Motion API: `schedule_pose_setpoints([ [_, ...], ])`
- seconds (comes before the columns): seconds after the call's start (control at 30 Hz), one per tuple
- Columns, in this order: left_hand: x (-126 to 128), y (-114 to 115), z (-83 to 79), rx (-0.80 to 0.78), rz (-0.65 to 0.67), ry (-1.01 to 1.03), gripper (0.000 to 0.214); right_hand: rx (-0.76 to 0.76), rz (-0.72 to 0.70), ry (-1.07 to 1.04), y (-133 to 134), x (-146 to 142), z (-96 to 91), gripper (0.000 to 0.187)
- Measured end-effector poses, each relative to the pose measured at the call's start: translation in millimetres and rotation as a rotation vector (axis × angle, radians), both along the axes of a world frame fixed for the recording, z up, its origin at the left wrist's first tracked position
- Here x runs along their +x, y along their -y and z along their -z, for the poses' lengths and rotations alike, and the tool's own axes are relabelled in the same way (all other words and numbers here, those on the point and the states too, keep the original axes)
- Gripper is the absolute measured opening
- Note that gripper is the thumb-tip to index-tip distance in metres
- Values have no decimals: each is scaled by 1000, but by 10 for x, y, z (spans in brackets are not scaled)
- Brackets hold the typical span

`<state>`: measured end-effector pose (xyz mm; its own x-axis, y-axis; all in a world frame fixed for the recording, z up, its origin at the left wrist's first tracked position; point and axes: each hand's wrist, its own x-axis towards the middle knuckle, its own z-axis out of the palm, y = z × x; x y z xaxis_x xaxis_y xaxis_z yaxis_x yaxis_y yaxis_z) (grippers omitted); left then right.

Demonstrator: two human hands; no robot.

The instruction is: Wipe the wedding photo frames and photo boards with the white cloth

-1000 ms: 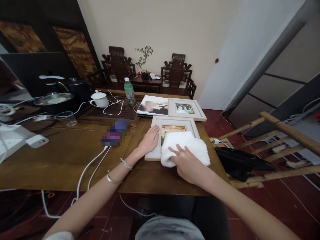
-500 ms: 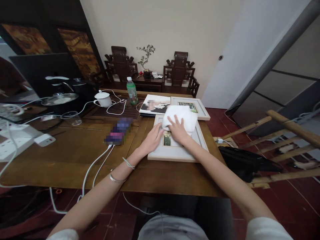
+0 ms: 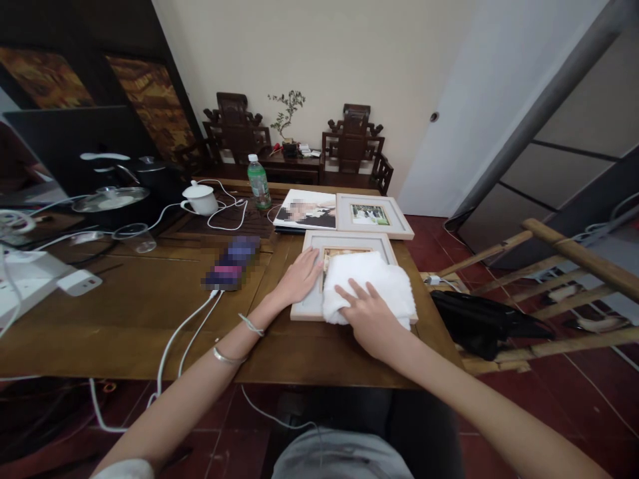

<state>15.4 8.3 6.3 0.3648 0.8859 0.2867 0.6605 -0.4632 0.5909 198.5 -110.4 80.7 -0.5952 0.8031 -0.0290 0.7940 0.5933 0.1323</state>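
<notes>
A light wooden picture frame (image 3: 303, 310) lies flat on the table's near right part. My left hand (image 3: 300, 278) rests on its left side, fingers stretched out and lying flat. A folded white towel (image 3: 387, 283) covers the lower right of that frame and hides most of its picture. My right hand (image 3: 367, 316) holds the towel against the frame from above, its fingers slightly spread over the cloth. Beyond it, a second picture frame (image 3: 399, 228) and a photo book (image 3: 305, 211) with a white and black cover lie side by side.
A phone (image 3: 232, 263) with white cables lies left of my left hand. Farther back are a green bottle (image 3: 258, 183), a white lidded cup (image 3: 200, 199) and a clear plastic cup (image 3: 134, 238). A power strip (image 3: 30, 286) sits far left; a bamboo rack (image 3: 574, 256) stands right.
My right hand has drawn the towel toward me and right, from the frame's top to its lower right corner. The left hand stays on the frame's left side.
</notes>
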Motion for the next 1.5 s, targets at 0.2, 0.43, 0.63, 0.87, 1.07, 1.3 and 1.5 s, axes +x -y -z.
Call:
schedule_pose_setpoints([
  [0.2,13,-1,-18,91,37,-135,55,-4,195,64,-47,582,-54,44],
  [0.43,12,-27,-26,80,43,-172,53,165,216,43,-703,879,133,47],
  [0.63,-20,-39,10,79,47,-120,49,162,269,-17,-1371,787,83,53],
  [0.87,-11,-47,60,131,20,-40,43,98,211,45,-849,477,137,49],
  [1.07,4,-26,56,104,-2,-50,45,-169,100,58,-1,295,-137,55],
  [1.3,-6,-29,47,95,15,-84,47,-189,49,-123,-246,279,41,65],
  [1.5,-18,-46,45,97,38,-75,46,118,182,-121,-1153,380,179,64],
])
